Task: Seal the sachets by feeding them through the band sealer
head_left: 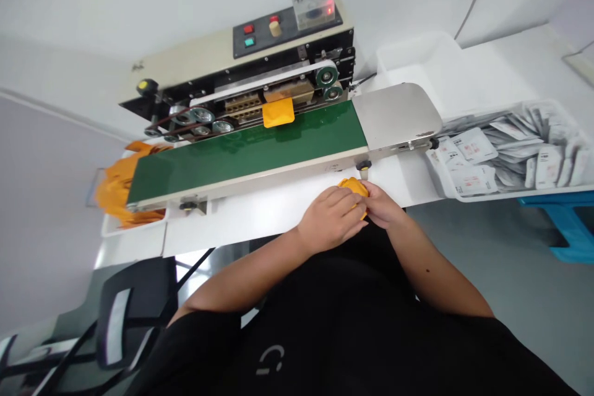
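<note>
Both my hands meet at the near edge of the white table, just in front of the sealing machine. My left hand [330, 218] is curled over an orange pouch [353, 186], and my right hand [383, 205] grips the same pouch from the right. Most of the pouch is hidden under my fingers. A second orange pouch [278, 112] rides on the green conveyor belt [241, 151], its top edge under the sealer's rollers.
The sealing machine [278, 49] has a control panel with red and green switches. A tray of orange pouches [116, 189] sits at the belt's left end. A clear bin of white sachets [510, 148] stands right. A black chair [125, 315] is lower left.
</note>
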Tool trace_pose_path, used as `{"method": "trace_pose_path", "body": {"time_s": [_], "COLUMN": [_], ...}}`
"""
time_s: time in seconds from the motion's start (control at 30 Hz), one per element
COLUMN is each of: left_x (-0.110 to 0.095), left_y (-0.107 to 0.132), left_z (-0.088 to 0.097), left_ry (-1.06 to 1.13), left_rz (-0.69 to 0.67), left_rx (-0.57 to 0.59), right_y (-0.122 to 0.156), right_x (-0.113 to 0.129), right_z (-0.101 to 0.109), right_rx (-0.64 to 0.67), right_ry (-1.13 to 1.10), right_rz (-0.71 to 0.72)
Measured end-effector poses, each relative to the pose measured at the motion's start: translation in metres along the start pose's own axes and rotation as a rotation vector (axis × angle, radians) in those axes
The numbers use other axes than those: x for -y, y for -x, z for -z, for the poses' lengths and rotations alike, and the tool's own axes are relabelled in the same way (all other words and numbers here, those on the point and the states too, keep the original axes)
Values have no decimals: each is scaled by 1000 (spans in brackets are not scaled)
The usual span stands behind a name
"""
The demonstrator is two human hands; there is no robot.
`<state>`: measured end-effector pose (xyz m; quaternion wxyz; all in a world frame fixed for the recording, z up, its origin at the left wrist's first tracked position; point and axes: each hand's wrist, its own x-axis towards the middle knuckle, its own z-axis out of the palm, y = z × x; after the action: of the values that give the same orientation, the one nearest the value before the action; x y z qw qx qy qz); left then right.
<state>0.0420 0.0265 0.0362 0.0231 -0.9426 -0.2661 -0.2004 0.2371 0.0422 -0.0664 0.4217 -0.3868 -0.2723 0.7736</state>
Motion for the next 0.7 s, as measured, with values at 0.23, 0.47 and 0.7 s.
{"method": "trace_pose_path", "body": {"time_s": [0.23, 0.47, 0.7], "left_x": [-5, -4, 6], "left_y": [26, 28, 35], "left_z": [-27, -17, -18], "left_ry": [138, 199, 217], "left_rz": [231, 306, 289], "left_rx": [29, 5, -111], "right_y": [23, 32, 30], "right_x": [-10, -9, -7], "right_z": [-22, -34, -40], "right_rx": [-9, -20, -37], "right_ry": [-120, -91, -63], "right_rz": [113, 178, 209]}}
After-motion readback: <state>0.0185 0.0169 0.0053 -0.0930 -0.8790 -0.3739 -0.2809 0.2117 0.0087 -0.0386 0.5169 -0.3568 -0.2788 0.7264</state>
